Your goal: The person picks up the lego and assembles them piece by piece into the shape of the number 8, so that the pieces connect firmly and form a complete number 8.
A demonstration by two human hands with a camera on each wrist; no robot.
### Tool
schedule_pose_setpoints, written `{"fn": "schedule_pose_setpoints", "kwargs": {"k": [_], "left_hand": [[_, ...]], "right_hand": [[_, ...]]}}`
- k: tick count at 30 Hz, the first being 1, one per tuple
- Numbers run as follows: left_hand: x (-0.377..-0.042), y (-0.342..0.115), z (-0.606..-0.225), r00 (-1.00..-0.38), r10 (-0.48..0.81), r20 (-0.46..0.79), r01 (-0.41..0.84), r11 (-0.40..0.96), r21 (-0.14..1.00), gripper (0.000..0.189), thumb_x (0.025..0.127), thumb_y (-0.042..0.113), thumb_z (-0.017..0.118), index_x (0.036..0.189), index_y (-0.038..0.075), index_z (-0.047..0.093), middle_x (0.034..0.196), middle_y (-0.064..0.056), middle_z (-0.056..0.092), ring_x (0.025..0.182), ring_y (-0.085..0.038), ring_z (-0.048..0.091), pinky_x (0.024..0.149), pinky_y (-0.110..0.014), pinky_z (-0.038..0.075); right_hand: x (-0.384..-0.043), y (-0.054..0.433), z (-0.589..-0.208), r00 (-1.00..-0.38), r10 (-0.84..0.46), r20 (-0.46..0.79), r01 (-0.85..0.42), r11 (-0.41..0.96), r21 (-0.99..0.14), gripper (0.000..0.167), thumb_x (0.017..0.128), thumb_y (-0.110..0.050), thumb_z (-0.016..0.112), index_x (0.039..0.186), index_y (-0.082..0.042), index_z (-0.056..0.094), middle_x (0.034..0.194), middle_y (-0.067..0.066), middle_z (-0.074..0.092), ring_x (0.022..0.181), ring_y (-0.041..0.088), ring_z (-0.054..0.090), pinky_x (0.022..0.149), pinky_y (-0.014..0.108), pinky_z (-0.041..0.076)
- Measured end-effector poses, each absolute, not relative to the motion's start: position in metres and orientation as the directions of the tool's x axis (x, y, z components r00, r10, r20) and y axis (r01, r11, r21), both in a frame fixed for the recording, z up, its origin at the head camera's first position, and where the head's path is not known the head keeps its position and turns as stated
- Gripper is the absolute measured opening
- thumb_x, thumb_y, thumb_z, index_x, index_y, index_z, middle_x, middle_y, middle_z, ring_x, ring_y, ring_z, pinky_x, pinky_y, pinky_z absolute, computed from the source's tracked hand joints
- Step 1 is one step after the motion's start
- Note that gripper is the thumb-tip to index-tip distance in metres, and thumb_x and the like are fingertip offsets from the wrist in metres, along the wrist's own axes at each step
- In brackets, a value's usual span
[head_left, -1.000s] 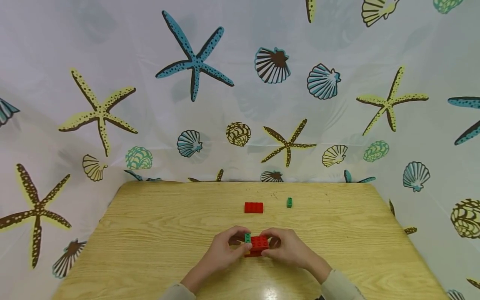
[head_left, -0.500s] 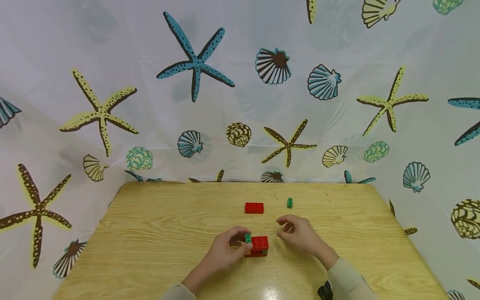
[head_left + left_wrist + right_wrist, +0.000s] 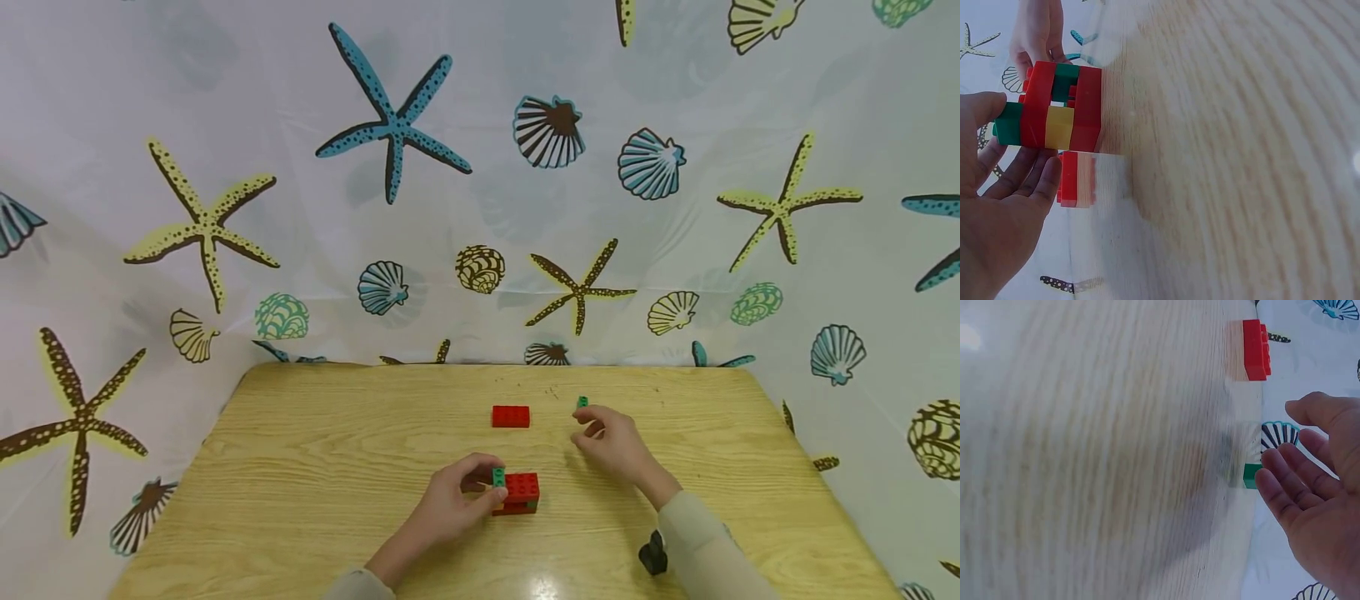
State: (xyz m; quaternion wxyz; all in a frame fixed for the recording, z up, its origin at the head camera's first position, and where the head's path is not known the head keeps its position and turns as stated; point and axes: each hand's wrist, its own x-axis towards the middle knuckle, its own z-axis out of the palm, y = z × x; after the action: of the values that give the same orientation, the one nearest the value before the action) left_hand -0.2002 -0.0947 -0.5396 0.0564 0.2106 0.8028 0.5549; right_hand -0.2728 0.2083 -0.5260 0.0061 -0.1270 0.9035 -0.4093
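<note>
The left hand (image 3: 450, 502) pinches the stack (image 3: 522, 485) by its left end; ahead and right of that grip, the right hand (image 3: 615, 439), loosely curved and ungrasping, hangs near a green brick (image 3: 582, 402).

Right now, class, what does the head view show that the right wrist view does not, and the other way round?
Only the head view shows the left hand holding the brick stack, and the right sleeve.

Only the right wrist view shows the palm of the right hand; the head view shows its back.

Both show that hand, the loose red brick, the loose green brick, the wooden table and the shell-patterned cloth.
</note>
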Motion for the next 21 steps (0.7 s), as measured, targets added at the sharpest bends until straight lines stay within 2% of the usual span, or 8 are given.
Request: {"fn": "schedule_pose_setpoints", "kwargs": {"k": [7,15,21], "left_hand": [[-0.201,-0.096,-0.542,-0.912,0.391,0.122,0.264,0.333,0.905,0.037,0.102,0.028,0.073,0.132,0.007,0.066,0.121,-0.004,0.072,0.114,-0.023,0.069,0.097,-0.031,0.058],[-0.200,-0.096,-0.542,-0.904,0.403,0.143,0.281,0.309,0.909,0.037,0.102,0.026,0.072,0.132,0.005,0.066,0.124,-0.008,0.073,0.115,-0.026,0.069,0.096,-0.030,0.058],[-0.199,-0.097,-0.541,-0.909,0.399,0.124,0.265,0.320,0.910,0.037,0.102,0.028,0.072,0.132,0.007,0.066,0.123,-0.005,0.073,0.115,-0.025,0.069,0.098,-0.031,0.057]], "right_hand": [[-0.283,0.212,-0.528,-0.976,-0.204,0.073,-0.187,0.630,-0.754,0.042,0.101,-0.012,0.069,0.141,-0.001,0.063,0.135,0.021,0.066,0.105,0.028,0.067,0.081,0.037,0.058],[-0.296,0.217,-0.534,-0.984,-0.163,0.069,-0.160,0.653,-0.741,0.041,0.102,-0.014,0.069,0.140,-0.002,0.063,0.136,0.023,0.064,0.106,0.031,0.067,0.082,0.041,0.059],[-0.305,0.219,-0.538,-0.987,-0.142,0.072,-0.149,0.659,-0.737,0.043,0.101,-0.012,0.069,0.141,0.000,0.061,0.138,0.024,0.062,0.108,0.034,0.068,0.082,0.042,0.060]]}}
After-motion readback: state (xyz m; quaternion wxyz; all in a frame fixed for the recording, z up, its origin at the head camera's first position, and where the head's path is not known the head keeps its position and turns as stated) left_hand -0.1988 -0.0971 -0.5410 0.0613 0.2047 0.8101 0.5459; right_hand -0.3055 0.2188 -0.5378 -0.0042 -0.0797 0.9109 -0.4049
